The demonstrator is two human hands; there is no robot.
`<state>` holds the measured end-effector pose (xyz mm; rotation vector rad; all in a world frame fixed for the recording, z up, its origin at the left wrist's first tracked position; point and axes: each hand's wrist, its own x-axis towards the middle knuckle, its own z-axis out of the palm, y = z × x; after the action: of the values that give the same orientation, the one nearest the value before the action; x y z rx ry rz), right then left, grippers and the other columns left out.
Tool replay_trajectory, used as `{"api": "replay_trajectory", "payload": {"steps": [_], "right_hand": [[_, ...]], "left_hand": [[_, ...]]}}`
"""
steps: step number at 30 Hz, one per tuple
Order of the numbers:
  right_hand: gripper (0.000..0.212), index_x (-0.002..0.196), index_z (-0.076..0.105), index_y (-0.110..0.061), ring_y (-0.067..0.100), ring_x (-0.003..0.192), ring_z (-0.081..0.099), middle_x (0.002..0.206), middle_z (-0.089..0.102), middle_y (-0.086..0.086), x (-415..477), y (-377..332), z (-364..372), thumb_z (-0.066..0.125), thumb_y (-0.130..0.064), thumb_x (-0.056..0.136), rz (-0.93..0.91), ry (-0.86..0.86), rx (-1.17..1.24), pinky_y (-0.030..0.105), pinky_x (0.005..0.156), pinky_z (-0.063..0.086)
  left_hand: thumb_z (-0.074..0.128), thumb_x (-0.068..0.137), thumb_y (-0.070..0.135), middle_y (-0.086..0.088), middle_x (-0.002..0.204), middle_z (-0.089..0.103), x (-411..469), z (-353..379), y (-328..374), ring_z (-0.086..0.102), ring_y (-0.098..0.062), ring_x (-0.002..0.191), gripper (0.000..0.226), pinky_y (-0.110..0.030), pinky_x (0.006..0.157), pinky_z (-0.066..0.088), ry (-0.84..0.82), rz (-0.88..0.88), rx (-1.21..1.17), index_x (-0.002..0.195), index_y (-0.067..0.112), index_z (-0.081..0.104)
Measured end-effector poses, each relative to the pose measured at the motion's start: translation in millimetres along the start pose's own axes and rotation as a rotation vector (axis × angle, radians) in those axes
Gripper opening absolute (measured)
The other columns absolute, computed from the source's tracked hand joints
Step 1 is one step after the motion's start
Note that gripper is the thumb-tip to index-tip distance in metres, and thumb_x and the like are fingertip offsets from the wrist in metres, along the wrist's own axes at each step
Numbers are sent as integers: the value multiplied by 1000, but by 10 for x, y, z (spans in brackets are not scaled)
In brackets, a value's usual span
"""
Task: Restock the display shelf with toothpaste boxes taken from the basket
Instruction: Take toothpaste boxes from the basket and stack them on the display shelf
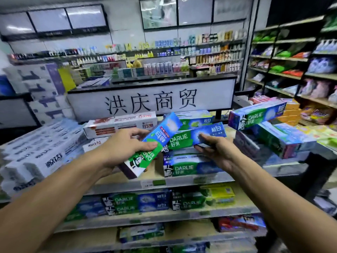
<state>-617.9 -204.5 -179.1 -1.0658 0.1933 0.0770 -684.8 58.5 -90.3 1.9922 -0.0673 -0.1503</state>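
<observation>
left hand [125,147]: grips the tilted box [164,132] near its green end, thumb across the front face and fingers curled round the far edge, clamped on it.
tilted box: slants up and away over the top shelf [160,182], likely angled so that it stays clear of the other box while waiting its turn.
right hand [218,152]: pinches the level box [182,140] at its blue end, thumb on the printed face and fingers under it.
level box: held lengthwise with the label facing forward, just above the stacked box [189,168], which suggests it is being lined up to sit on that stack the same way round.
top shelf: bare tan board shows beside the stack, so there is room there for more.
right pile [255,115]: the same brand lies crooked, one box skewed on top.
white boxes [45,154]: another brand fills the left side in neat rows.
lower shelf [164,214]: carries matching boxes laid flat.
basket: not in view.
progress: midway, judging by two boxes in hand, neither yet set down.
</observation>
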Motion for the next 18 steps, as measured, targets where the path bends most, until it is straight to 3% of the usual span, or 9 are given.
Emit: {"api": "replay_trajectory", "payload": {"steps": [3,5,7,10,14,18], "right_hand": [[9,86,66,0,26,63,73,66,72,4,148,-87,-128,69,-9,87,-16,25,39,35,65,63],[16,97,63,-1,34,62,71,62,70,3,214,-113,-220,70,-7,84,-50,38,-28,38,68,61],[21,98,59,-8,35,63,70,64,70,3,260,-113,-303,70,-7,80,-81,19,-127,46,70,53],[28,90,64,-12,32,66,71,75,74,6,329,-169,-378,78,-16,67,-99,13,-355,43,57,49],[28,92,70,-17,15,75,73,89,77,4,509,-164,-488,87,-24,70,-253,103,-553,28,65,60],[54,125,59,-28,29,92,69,105,70,12,729,-64,-558,79,-45,78,-251,210,-856,44,84,57]], "left_hand": [[81,77,24,6,72,76,144,102,70,70,-10,55,40,-17,48,51,27,39,165,113,29,64],[83,75,28,2,87,78,255,169,94,75,-15,76,47,-30,71,61,43,44,217,118,30,62],[84,74,29,2,101,75,346,235,95,73,-16,91,54,-38,88,58,59,40,248,123,28,61],[84,73,34,4,102,75,487,306,117,72,-14,92,60,-36,92,55,74,32,306,128,26,61],[82,77,37,0,110,73,644,395,170,71,-23,99,63,-47,97,52,51,17,340,134,28,57],[79,80,36,4,108,73,697,391,171,71,-16,95,60,-40,94,54,39,31,367,135,30,56]]}}
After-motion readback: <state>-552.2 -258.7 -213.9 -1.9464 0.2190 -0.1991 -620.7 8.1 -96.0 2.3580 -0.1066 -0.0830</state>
